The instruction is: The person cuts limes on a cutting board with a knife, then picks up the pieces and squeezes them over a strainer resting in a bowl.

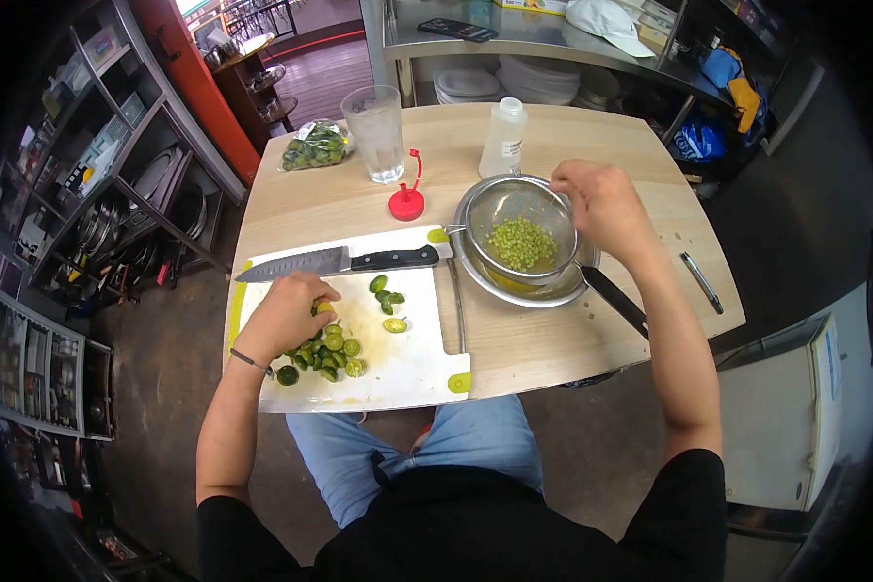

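My left hand [296,312] is over the white cutting board [412,373], fingers curled round a small cut lime half that shows yellow-green at the fingertips. Just below it lies a pile of green lime halves [325,351]. A few more lime pieces [386,295] are scattered to the right. My right hand [599,206] is closed at the right rim of a mesh strainer [479,215]; whatever its fingers hold is hidden. Green seeds and pulp [522,243] sit in the strainer, which rests on a metal bowl [524,298] with yellowish juice.
A knife [296,264] lies along the board's far edge. Behind stand a bag of whole limes [316,145], a clear pitcher [373,131], a red nozzle cap [406,203] and a squeeze bottle [505,136]. A pen [701,282] lies at the right.
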The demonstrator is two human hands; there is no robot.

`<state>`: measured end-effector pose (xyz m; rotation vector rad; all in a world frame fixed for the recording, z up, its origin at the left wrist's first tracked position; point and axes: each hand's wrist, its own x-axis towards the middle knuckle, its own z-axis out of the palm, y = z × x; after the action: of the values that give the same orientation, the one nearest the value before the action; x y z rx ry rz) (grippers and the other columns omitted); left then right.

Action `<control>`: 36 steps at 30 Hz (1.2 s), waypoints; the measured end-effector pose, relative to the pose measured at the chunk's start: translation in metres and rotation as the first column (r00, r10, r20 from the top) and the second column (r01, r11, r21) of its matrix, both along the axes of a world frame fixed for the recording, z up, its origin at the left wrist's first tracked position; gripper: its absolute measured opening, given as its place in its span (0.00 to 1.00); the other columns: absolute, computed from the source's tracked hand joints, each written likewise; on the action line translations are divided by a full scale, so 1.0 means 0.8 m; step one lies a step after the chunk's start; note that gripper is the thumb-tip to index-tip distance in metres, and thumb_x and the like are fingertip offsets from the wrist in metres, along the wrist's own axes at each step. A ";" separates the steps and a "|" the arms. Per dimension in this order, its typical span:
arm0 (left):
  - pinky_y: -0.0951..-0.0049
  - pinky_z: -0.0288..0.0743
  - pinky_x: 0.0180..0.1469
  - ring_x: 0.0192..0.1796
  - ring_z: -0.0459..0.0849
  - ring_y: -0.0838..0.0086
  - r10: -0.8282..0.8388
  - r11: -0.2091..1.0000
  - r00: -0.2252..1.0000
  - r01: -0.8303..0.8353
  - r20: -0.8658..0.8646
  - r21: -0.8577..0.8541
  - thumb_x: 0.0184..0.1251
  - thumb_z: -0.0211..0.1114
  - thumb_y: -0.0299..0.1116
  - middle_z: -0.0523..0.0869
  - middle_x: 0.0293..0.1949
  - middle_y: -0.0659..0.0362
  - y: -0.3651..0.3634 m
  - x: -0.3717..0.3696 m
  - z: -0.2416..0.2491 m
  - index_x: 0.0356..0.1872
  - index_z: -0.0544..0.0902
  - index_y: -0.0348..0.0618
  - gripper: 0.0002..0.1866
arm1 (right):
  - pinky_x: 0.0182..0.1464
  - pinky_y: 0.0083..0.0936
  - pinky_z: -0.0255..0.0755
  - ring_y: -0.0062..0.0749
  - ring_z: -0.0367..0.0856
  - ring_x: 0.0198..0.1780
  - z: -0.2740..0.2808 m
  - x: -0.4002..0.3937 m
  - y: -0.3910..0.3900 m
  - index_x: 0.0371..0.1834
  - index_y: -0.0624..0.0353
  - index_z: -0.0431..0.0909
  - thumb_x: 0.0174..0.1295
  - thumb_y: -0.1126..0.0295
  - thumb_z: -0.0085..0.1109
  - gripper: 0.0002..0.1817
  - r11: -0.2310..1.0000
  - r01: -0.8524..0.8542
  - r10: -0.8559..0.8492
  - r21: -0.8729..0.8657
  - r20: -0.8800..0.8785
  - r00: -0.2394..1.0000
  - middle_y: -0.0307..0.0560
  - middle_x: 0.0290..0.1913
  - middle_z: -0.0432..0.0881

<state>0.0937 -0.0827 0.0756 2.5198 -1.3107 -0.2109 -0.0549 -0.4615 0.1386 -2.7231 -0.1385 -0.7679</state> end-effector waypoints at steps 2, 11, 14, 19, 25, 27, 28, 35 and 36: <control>0.59 0.76 0.53 0.46 0.84 0.54 0.001 1.000 1.000 -0.001 -0.004 0.000 0.54 0.72 0.30 0.87 0.36 0.50 0.000 0.002 -0.002 0.38 0.88 0.38 0.11 | 0.44 0.40 0.78 0.54 0.84 0.40 -0.013 0.007 -0.012 0.37 0.66 0.83 0.59 0.78 0.60 0.05 1.000 -0.017 0.018 -0.019 0.026 1.000 0.58 0.35 0.85; 0.58 0.76 0.54 0.46 0.83 0.54 0.013 1.000 1.000 -0.013 -0.008 0.025 0.56 0.70 0.29 0.87 0.37 0.50 -0.001 0.000 -0.002 0.39 0.88 0.39 0.10 | 0.48 0.41 0.77 0.54 0.84 0.40 -0.023 0.003 0.003 0.39 0.66 0.85 0.62 0.71 0.63 0.09 0.999 0.029 -0.036 -0.040 -0.197 0.980 0.57 0.37 0.86; 0.58 0.75 0.54 0.47 0.83 0.55 0.017 0.999 1.000 -0.016 -0.013 0.034 0.57 0.69 0.29 0.87 0.38 0.50 -0.001 0.001 -0.002 0.40 0.89 0.40 0.10 | 0.47 0.41 0.78 0.55 0.85 0.38 -0.016 0.002 0.009 0.39 0.66 0.85 0.62 0.73 0.62 0.08 0.995 0.093 -0.101 -0.042 -0.297 0.949 0.58 0.34 0.86; 0.58 0.75 0.54 0.48 0.83 0.55 0.019 0.999 1.000 -0.019 0.002 0.048 0.58 0.69 0.29 0.88 0.39 0.51 0.000 0.002 -0.005 0.40 0.89 0.40 0.10 | 0.41 0.42 0.78 0.57 0.84 0.34 -0.028 0.006 -0.004 0.36 0.65 0.85 0.60 0.76 0.63 0.05 0.993 0.056 -0.081 -0.102 -0.264 0.961 0.61 0.29 0.84; 0.58 0.75 0.54 0.48 0.83 0.56 0.034 0.997 0.999 -0.033 -0.019 0.070 0.58 0.69 0.30 0.88 0.39 0.52 0.000 0.000 -0.004 0.41 0.89 0.40 0.10 | 0.37 0.42 0.76 0.58 0.82 0.31 -0.016 0.003 -0.003 0.34 0.65 0.84 0.58 0.76 0.64 0.04 0.997 0.033 -0.043 -0.067 -0.157 0.987 0.62 0.28 0.83; 0.61 0.77 0.49 0.42 0.84 0.56 -0.016 1.000 0.997 0.017 0.073 -0.006 0.54 0.73 0.26 0.87 0.34 0.52 0.002 0.001 -0.010 0.40 0.88 0.40 0.11 | 0.36 0.42 0.76 0.57 0.82 0.31 -0.014 0.007 -0.008 0.34 0.64 0.84 0.58 0.76 0.64 0.03 0.999 0.036 -0.036 -0.003 -0.076 0.997 0.61 0.28 0.83; 0.61 0.77 0.49 0.42 0.84 0.56 -0.015 1.000 0.997 0.016 0.073 -0.006 0.54 0.73 0.26 0.87 0.34 0.52 0.002 0.000 -0.009 0.40 0.88 0.40 0.11 | 0.38 0.42 0.77 0.56 0.83 0.31 -0.018 0.010 -0.010 0.35 0.63 0.85 0.59 0.74 0.64 0.05 1.000 0.000 0.000 -0.014 -0.033 0.999 0.60 0.27 0.83; 0.62 0.78 0.49 0.43 0.85 0.56 0.009 1.000 1.000 -0.009 0.004 0.016 0.53 0.72 0.25 0.87 0.35 0.51 -0.001 -0.005 -0.001 0.41 0.87 0.39 0.13 | 0.43 0.42 0.75 0.54 0.83 0.38 -0.024 0.005 0.003 0.39 0.61 0.85 0.66 0.68 0.60 0.08 0.989 0.079 -0.105 -0.124 -0.221 0.970 0.57 0.32 0.85; 0.62 0.78 0.50 0.43 0.85 0.56 0.032 0.999 0.999 -0.031 -0.033 0.027 0.53 0.72 0.25 0.87 0.37 0.51 -0.003 -0.006 0.001 0.42 0.87 0.39 0.13 | 0.43 0.42 0.75 0.54 0.83 0.38 -0.022 0.005 0.002 0.39 0.61 0.85 0.66 0.68 0.60 0.08 0.989 0.080 -0.107 -0.125 -0.222 0.969 0.57 0.32 0.85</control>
<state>0.0893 -0.0848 0.0761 2.5454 -1.2630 -0.2645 -0.0507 -0.4602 0.1208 -2.9209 -0.0022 -0.4784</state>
